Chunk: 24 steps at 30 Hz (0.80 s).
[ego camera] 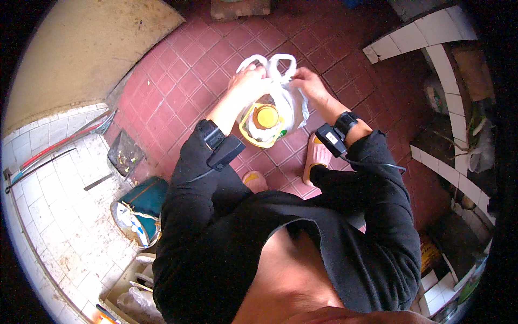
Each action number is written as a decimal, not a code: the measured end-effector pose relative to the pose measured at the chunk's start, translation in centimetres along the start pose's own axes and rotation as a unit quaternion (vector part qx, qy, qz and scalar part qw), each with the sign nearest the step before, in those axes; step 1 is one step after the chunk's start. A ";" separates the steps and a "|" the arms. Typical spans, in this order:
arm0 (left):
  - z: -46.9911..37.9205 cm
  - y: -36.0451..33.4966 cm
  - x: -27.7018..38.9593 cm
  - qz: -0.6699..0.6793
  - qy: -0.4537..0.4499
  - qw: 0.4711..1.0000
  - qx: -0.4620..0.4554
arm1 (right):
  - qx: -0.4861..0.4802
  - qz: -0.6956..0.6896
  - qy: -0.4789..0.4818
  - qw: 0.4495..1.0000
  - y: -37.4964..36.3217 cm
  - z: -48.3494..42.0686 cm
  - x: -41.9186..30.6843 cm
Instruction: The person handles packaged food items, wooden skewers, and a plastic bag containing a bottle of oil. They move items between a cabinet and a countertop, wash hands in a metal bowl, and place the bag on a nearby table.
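A white plastic bag (288, 103) stands on the red floor in front of me, its two handle loops sticking up at the far side. Beside and partly within the bag is a jug with a yellow screw cap (267, 116) and a yellow carrying handle (245, 128). My left hand (247, 79) grips the bag by its left loop, with the fingertips partly hidden. On the other side, my right hand (309, 84) pinches the bag's upper right edge below the right loop. Where the bag's film covers it, the jug's body is hard to make out.
Pink shoes (315, 156) are on my feet, close to the bag. To the left are a dark dustpan (124, 154) with scraps and a teal bucket (145, 202). White-tiled shelves (441, 69) line the right side. A beige panel (93, 48) rises at upper left.
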<state>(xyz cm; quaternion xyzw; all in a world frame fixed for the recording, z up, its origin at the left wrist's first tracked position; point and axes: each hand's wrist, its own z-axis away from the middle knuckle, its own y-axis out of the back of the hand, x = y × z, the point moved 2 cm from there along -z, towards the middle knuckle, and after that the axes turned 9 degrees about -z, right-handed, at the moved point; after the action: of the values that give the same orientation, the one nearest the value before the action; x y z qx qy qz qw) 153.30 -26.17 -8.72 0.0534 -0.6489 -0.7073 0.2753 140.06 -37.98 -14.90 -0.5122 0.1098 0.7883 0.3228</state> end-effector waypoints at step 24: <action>1.1 0.2 -4.5 0.175 0.015 0.983 0.059 | 0.135 0.392 0.250 0.875 0.2 0.1 -2.3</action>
<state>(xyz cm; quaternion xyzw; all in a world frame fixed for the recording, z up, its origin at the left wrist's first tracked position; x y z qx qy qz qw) 156.69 -23.13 -9.63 -0.0345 -0.6848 -0.6075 0.4011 140.47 -39.00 -12.83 -0.5586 0.4840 0.6734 0.0151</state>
